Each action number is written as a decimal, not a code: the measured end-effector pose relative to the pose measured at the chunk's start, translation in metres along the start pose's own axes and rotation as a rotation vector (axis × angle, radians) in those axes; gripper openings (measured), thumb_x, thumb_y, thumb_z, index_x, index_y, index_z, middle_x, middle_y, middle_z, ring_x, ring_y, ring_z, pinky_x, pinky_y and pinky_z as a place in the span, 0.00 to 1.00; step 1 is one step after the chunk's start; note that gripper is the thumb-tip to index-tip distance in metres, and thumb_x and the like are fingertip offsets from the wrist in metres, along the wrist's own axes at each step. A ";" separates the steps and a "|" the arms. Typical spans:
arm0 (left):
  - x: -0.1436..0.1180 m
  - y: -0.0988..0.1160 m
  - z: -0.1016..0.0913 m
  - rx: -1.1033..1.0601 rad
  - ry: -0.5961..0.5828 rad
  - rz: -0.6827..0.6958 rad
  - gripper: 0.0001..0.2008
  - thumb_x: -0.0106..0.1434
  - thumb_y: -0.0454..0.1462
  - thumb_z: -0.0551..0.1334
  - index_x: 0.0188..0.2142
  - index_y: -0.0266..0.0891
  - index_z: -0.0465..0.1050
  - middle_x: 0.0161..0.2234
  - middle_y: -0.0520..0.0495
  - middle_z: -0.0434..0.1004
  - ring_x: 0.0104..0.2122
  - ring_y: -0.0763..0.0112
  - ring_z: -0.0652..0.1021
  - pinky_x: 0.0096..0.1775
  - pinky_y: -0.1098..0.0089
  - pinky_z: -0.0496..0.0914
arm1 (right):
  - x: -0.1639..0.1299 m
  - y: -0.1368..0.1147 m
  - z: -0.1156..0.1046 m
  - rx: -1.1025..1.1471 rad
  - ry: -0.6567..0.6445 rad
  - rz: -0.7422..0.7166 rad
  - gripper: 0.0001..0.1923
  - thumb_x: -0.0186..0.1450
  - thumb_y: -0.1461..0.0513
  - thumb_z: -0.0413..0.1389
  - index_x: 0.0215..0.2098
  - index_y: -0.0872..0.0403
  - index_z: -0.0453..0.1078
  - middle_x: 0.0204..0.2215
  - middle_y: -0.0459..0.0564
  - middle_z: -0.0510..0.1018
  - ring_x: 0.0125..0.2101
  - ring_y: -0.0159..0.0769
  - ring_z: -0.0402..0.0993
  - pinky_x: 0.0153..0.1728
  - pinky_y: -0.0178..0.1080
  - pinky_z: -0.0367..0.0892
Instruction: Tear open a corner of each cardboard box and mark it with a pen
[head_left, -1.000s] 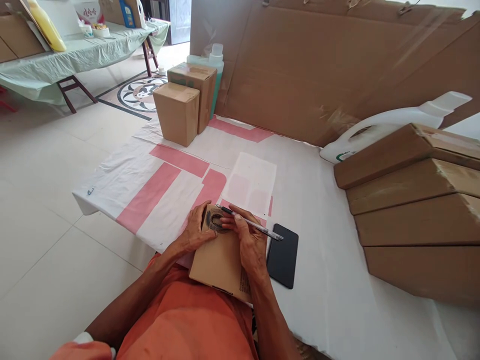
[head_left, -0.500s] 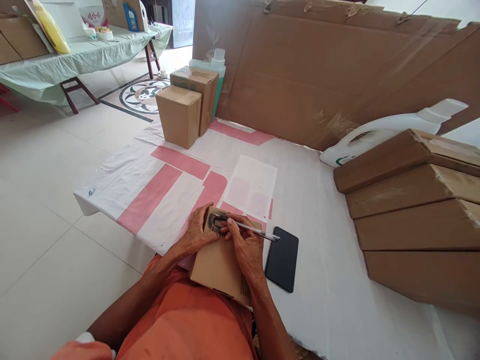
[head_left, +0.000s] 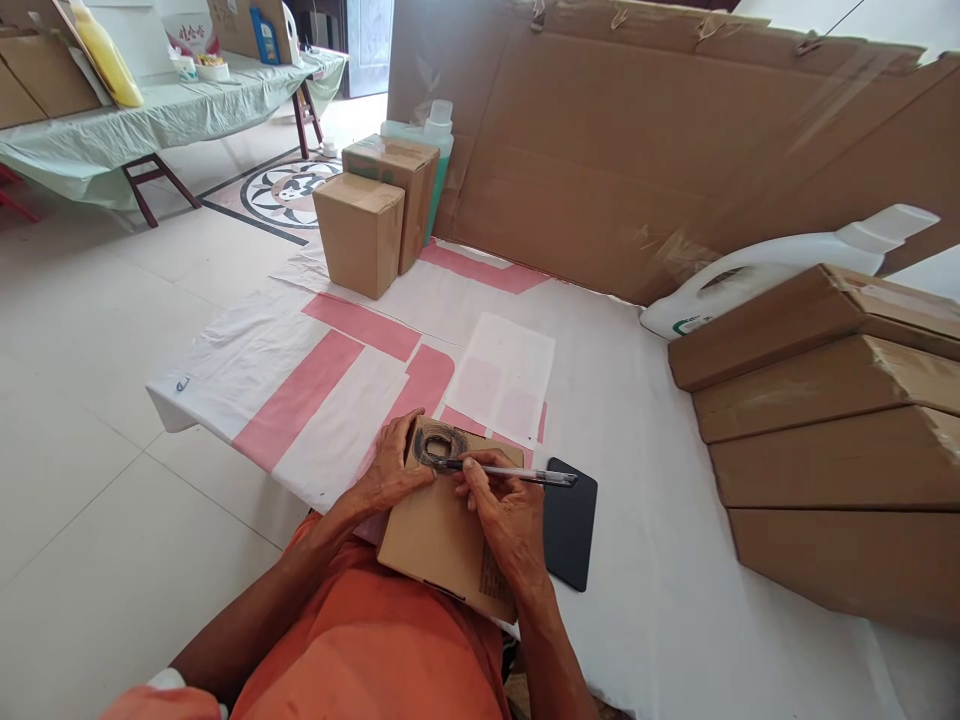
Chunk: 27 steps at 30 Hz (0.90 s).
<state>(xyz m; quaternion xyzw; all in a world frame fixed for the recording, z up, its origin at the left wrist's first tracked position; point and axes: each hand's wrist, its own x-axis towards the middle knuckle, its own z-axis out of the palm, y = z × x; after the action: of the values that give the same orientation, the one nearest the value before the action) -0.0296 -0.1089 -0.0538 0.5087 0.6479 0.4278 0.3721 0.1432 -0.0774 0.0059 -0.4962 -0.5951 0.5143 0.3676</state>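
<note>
Cardboard box (head_left: 439,530): was propped on the lap against the edge of the white sheet (head_left: 637,400), between the two hands, tilted a bit toward the camera.
Scribble (head_left: 439,445): a dark ring-shaped pen mark was seen near the box's far end, just between the two thumbs.
Left hand (head_left: 394,465): was laid on the box's left far corner, fingers loosely curled over the edge and thumb pressed on top — the box was steadied by it, nothing else was held.
Right hand (head_left: 506,505): was closed around a pen (head_left: 510,472), pinched by thumb and first fingers, with the heel of the hand rested on the box's right side.
Pen: was held nearly flat, tip pointed left and touching the scribble's lower rim, back end stuck out right over the phone.
Phone (head_left: 574,525): a dark slab was left face-down on the sheet, just beside the box's right edge, partly hidden by the right hand.
Paper sheet (head_left: 504,375): was lying flat just beyond the box.
Small boxes (head_left: 375,215): two were stood upright at the sheet's far-left corner — well apart from the hands.
Stacked cartons (head_left: 825,430): were piled to the right, with a white jug (head_left: 780,265) lying behind them.
</note>
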 end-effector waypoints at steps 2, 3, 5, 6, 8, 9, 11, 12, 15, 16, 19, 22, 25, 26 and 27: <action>0.000 0.002 -0.002 -0.005 -0.019 0.001 0.45 0.52 0.36 0.68 0.68 0.40 0.57 0.63 0.37 0.66 0.64 0.48 0.66 0.66 0.50 0.58 | -0.002 0.001 -0.008 -0.059 0.047 -0.013 0.16 0.66 0.49 0.60 0.32 0.52 0.75 0.22 0.46 0.79 0.20 0.35 0.75 0.25 0.36 0.69; 0.000 0.003 -0.003 -0.008 -0.030 0.001 0.44 0.52 0.36 0.68 0.68 0.40 0.57 0.64 0.37 0.66 0.64 0.48 0.66 0.66 0.50 0.58 | -0.003 0.002 -0.011 -0.085 0.073 -0.015 0.16 0.66 0.49 0.60 0.31 0.52 0.74 0.22 0.46 0.78 0.20 0.35 0.74 0.25 0.36 0.69; 0.000 0.005 -0.005 -0.014 -0.049 0.001 0.44 0.52 0.37 0.67 0.68 0.39 0.56 0.64 0.36 0.65 0.65 0.48 0.65 0.66 0.50 0.57 | -0.001 0.004 -0.018 -0.117 0.135 -0.012 0.16 0.66 0.49 0.60 0.31 0.52 0.74 0.22 0.46 0.79 0.20 0.35 0.74 0.25 0.36 0.69; 0.000 0.006 -0.006 -0.016 -0.053 0.000 0.44 0.52 0.37 0.67 0.68 0.38 0.56 0.65 0.36 0.64 0.65 0.47 0.64 0.67 0.49 0.57 | 0.001 0.004 -0.020 -0.127 0.166 -0.010 0.16 0.66 0.49 0.60 0.31 0.52 0.74 0.22 0.46 0.79 0.20 0.35 0.74 0.25 0.36 0.68; 0.000 0.008 -0.007 -0.018 -0.053 -0.005 0.45 0.52 0.38 0.66 0.68 0.37 0.56 0.66 0.35 0.63 0.66 0.46 0.63 0.67 0.48 0.56 | 0.007 0.005 -0.022 -0.131 0.210 -0.006 0.16 0.65 0.48 0.60 0.32 0.52 0.75 0.23 0.46 0.80 0.21 0.35 0.75 0.26 0.36 0.68; -0.001 0.008 -0.007 -0.019 -0.053 -0.007 0.45 0.51 0.38 0.66 0.68 0.37 0.56 0.66 0.35 0.63 0.66 0.46 0.63 0.67 0.48 0.55 | 0.010 0.004 -0.021 -0.125 0.219 -0.006 0.16 0.66 0.48 0.60 0.33 0.52 0.75 0.23 0.46 0.80 0.21 0.36 0.75 0.26 0.36 0.68; -0.001 0.009 -0.007 -0.020 -0.058 -0.011 0.45 0.51 0.38 0.66 0.68 0.38 0.56 0.66 0.35 0.63 0.66 0.46 0.63 0.67 0.49 0.56 | 0.017 0.003 -0.017 -0.101 0.215 -0.014 0.17 0.66 0.47 0.60 0.33 0.52 0.75 0.23 0.46 0.80 0.21 0.36 0.75 0.26 0.36 0.69; -0.001 0.010 -0.007 -0.021 -0.061 -0.013 0.44 0.52 0.38 0.66 0.68 0.38 0.56 0.66 0.35 0.63 0.66 0.46 0.63 0.67 0.49 0.56 | 0.020 0.002 -0.013 -0.077 0.202 -0.021 0.17 0.66 0.47 0.59 0.34 0.52 0.75 0.23 0.46 0.80 0.22 0.36 0.75 0.26 0.37 0.69; -0.001 0.011 -0.008 -0.021 -0.065 -0.017 0.44 0.52 0.38 0.65 0.68 0.37 0.56 0.65 0.35 0.63 0.66 0.47 0.63 0.67 0.50 0.56 | 0.027 -0.004 0.001 0.000 0.112 -0.052 0.17 0.67 0.47 0.60 0.35 0.52 0.75 0.25 0.47 0.81 0.24 0.37 0.77 0.26 0.37 0.71; -0.001 0.012 -0.008 -0.021 -0.065 -0.019 0.44 0.52 0.38 0.65 0.68 0.37 0.56 0.65 0.35 0.63 0.66 0.47 0.63 0.67 0.50 0.56 | 0.030 -0.006 0.005 0.022 0.059 -0.062 0.17 0.67 0.47 0.60 0.35 0.52 0.75 0.26 0.48 0.82 0.25 0.37 0.77 0.27 0.37 0.71; -0.001 0.012 -0.008 -0.022 -0.065 -0.024 0.44 0.52 0.38 0.64 0.68 0.37 0.56 0.65 0.35 0.63 0.66 0.47 0.63 0.67 0.49 0.56 | 0.038 -0.016 0.004 0.099 -0.035 -0.084 0.17 0.66 0.47 0.60 0.37 0.52 0.76 0.27 0.48 0.81 0.26 0.36 0.78 0.28 0.37 0.73; -0.001 0.011 -0.008 -0.025 -0.073 -0.021 0.44 0.52 0.38 0.65 0.69 0.37 0.56 0.66 0.35 0.62 0.66 0.47 0.63 0.67 0.49 0.56 | 0.054 -0.026 -0.021 0.135 0.114 -0.113 0.18 0.65 0.46 0.61 0.37 0.52 0.72 0.31 0.48 0.80 0.29 0.37 0.79 0.24 0.35 0.70; -0.001 0.011 -0.008 -0.026 -0.076 -0.020 0.44 0.52 0.38 0.65 0.69 0.38 0.56 0.65 0.36 0.64 0.65 0.47 0.64 0.67 0.49 0.56 | 0.076 -0.027 -0.059 -0.167 0.214 -0.080 0.17 0.69 0.46 0.56 0.40 0.51 0.65 0.35 0.49 0.79 0.29 0.37 0.78 0.22 0.34 0.67; -0.001 0.011 -0.008 -0.026 -0.073 -0.020 0.44 0.52 0.38 0.65 0.69 0.38 0.56 0.65 0.36 0.64 0.65 0.46 0.64 0.67 0.49 0.57 | 0.084 -0.025 -0.069 -0.333 0.184 -0.038 0.16 0.70 0.48 0.54 0.41 0.51 0.63 0.33 0.48 0.78 0.27 0.36 0.77 0.24 0.35 0.67; -0.002 0.011 -0.008 -0.026 -0.070 -0.020 0.44 0.52 0.38 0.65 0.69 0.39 0.56 0.64 0.36 0.65 0.65 0.46 0.64 0.66 0.48 0.57 | 0.090 -0.021 -0.077 -0.492 0.136 0.009 0.13 0.71 0.50 0.53 0.41 0.51 0.62 0.30 0.46 0.77 0.26 0.36 0.76 0.25 0.36 0.66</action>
<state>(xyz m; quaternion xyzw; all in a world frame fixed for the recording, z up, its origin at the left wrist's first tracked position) -0.0330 -0.1105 -0.0402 0.5121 0.6339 0.4143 0.4054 0.1901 0.0292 0.0354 -0.6068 -0.6740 0.3212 0.2726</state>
